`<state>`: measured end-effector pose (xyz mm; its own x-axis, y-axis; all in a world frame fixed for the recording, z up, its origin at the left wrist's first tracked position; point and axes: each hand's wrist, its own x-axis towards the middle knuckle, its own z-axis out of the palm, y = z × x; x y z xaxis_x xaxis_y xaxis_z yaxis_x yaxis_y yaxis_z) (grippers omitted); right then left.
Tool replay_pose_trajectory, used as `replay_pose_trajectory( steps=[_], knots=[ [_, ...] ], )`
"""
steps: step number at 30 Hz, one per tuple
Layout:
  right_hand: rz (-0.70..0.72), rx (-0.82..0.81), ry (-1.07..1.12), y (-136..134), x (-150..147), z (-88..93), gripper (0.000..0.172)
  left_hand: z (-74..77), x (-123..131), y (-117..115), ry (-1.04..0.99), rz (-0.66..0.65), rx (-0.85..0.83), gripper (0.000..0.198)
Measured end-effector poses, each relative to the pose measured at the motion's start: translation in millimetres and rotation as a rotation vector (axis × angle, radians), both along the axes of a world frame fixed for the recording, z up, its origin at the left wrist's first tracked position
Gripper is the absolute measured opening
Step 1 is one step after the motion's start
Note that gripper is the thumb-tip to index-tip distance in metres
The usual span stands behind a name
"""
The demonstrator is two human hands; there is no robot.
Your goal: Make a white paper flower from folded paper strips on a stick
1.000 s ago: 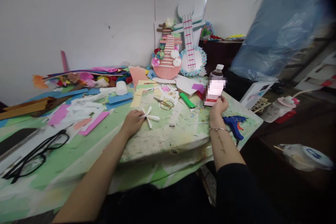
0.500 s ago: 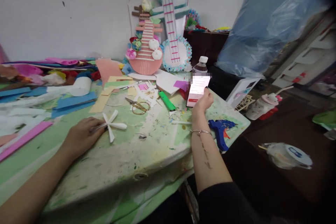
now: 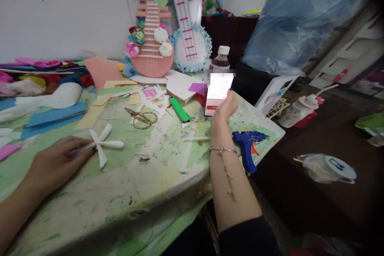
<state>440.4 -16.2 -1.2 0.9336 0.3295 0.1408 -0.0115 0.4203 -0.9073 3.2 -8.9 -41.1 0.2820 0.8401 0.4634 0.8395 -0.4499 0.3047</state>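
Observation:
My left hand [image 3: 64, 156] rests low over the table at the left, its fingers closed on a white paper flower [image 3: 102, 143] with narrow petals spread out. At the table's right side, my right hand [image 3: 225, 108] grips a phone [image 3: 216, 94] held up with its bright screen towards me. Some of the right fingers are hidden behind the phone. A blue hot glue gun [image 3: 247, 146] lies just right of my right wrist. Gold-handled scissors [image 3: 143, 119] and a green utility knife [image 3: 180, 110] lie between the two hands.
Paper strips and scraps [image 3: 156, 104] litter the table [image 3: 120, 192]. Decorated paper instruments [image 3: 152, 58] lean on the wall, with a capped bottle [image 3: 221, 59] nearby. Blue paper [image 3: 48, 122] lies left. Beyond the right edge are a cartoon-topped cup [image 3: 300, 110] and a bagged container [image 3: 339, 170].
The view has swung right and slightly down, so most things appear further left and higher. Both hands keep hold of the same things.

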Motion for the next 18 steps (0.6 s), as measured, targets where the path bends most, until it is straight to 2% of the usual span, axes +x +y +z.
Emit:
replay_pose_trajectory(
  steps=[6, 14, 18],
  knots=[
    [-0.047, -0.058, 0.035, -5, -8, 9.5, 0.022, 8.4, 4, -4, 0.031, -0.009, -0.084, 0.022],
    [-0.125, -0.225, 0.005, -5, -9, 21.4, 0.033, 8.5, 2, -4, 0.023, 0.005, -0.120, 0.022],
    [-0.132, -0.156, 0.023, -4, -9, 22.2, 0.034, 4.0, 1, -2, 0.015, -0.006, -0.066, 0.030]
  ],
)
